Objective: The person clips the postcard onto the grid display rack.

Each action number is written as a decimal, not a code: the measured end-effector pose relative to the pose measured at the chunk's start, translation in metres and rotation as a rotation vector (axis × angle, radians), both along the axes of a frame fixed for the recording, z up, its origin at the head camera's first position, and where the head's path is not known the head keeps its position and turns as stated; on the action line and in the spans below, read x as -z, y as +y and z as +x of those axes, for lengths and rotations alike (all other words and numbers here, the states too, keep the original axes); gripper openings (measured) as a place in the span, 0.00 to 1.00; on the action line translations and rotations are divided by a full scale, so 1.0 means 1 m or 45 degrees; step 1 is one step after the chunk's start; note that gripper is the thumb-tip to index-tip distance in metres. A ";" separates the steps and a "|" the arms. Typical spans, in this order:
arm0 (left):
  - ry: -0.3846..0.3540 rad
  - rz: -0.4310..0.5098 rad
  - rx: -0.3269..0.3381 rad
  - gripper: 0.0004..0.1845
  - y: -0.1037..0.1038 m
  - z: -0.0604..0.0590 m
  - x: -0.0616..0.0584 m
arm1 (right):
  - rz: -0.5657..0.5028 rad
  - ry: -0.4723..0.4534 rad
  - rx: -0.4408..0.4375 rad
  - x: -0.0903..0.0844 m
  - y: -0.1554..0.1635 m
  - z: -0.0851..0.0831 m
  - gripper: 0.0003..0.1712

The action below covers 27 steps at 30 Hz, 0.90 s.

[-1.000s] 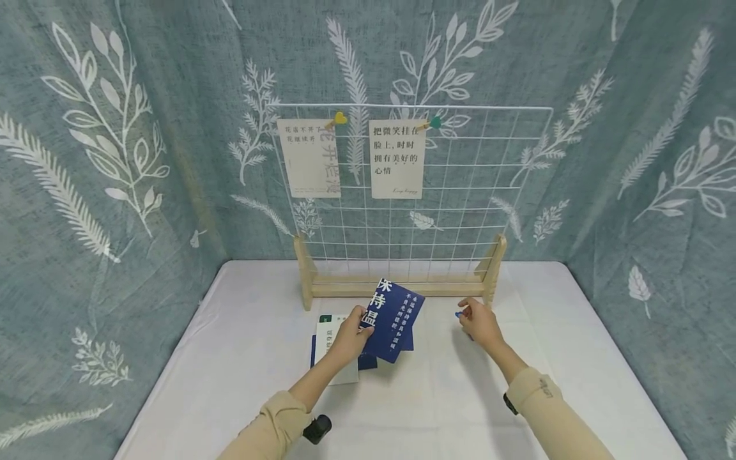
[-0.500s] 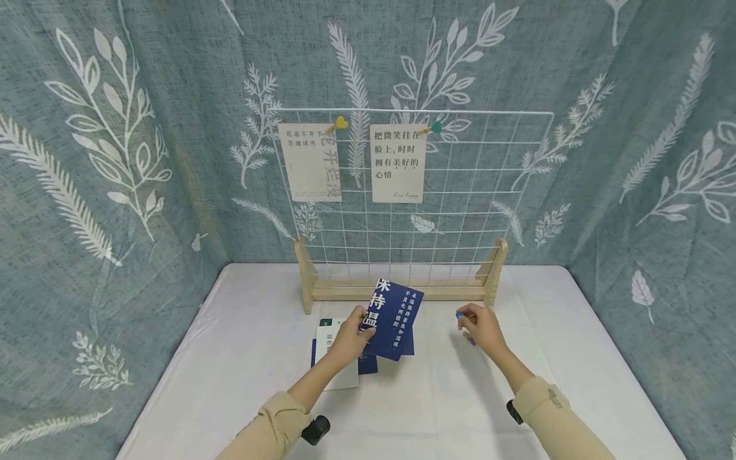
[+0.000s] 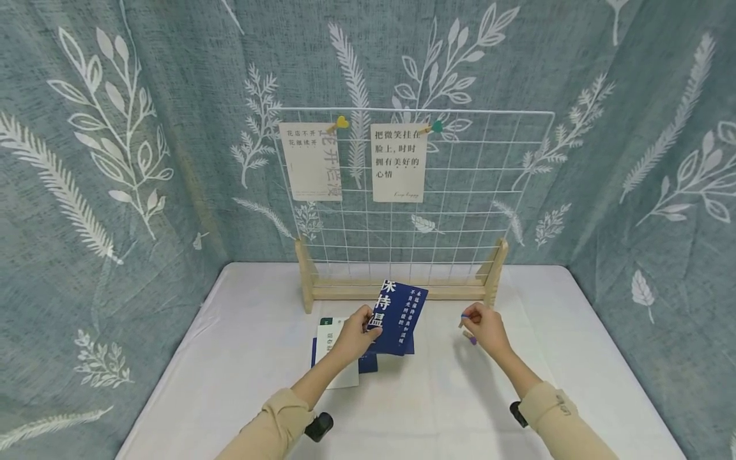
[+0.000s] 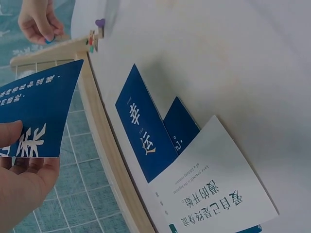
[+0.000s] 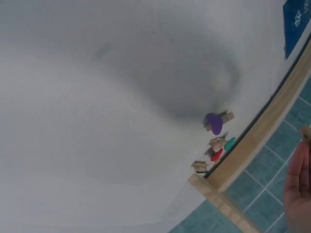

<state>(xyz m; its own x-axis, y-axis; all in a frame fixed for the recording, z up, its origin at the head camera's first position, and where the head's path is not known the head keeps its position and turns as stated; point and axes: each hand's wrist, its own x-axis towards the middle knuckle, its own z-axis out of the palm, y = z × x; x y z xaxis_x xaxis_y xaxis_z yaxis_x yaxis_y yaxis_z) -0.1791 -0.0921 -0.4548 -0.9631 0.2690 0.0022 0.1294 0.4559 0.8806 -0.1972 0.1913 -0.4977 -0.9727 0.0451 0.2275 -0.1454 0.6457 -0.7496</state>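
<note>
Hands: left hand (image 3: 352, 335) pinches dark-blue printed card (image 3: 397, 317), raised slightly toward twelve o'clock; right hand (image 3: 483, 328) now pinches small blue-tipped wooden clip (image 3: 463, 317), lifted off white counter (image 3: 437, 409).

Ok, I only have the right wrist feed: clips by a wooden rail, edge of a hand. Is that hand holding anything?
Observer: Yes. In the head view the right hand pinches a blue-tipped wooden clip just above the table.
Operator: And the other hand?
Observer: The left hand holds a blue card by its lower edge, tilted, raised off the table.
Operator: Anything under it?
Observer: More cards lie overlapped on the table, blue ones and a white one.
</note>
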 end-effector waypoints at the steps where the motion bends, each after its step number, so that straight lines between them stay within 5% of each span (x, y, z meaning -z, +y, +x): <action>1: -0.003 0.003 -0.005 0.06 0.001 0.000 -0.001 | 0.002 0.005 0.000 0.000 0.000 0.000 0.03; 9: -0.011 0.027 -0.011 0.06 0.003 0.003 -0.003 | -0.025 -0.011 0.014 -0.003 0.000 0.005 0.03; 27: 0.020 0.129 -0.058 0.17 0.013 -0.003 -0.012 | 0.109 0.274 -0.045 -0.024 -0.004 0.015 0.08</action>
<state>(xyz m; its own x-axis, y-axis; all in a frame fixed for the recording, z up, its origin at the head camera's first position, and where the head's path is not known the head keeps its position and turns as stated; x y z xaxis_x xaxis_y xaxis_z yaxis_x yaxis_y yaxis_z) -0.1820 -0.0791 -0.4430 -0.9740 0.2227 0.0421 0.1245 0.3704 0.9205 -0.1824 0.1872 -0.4735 -0.9021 -0.0164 0.4311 -0.3193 0.6975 -0.6415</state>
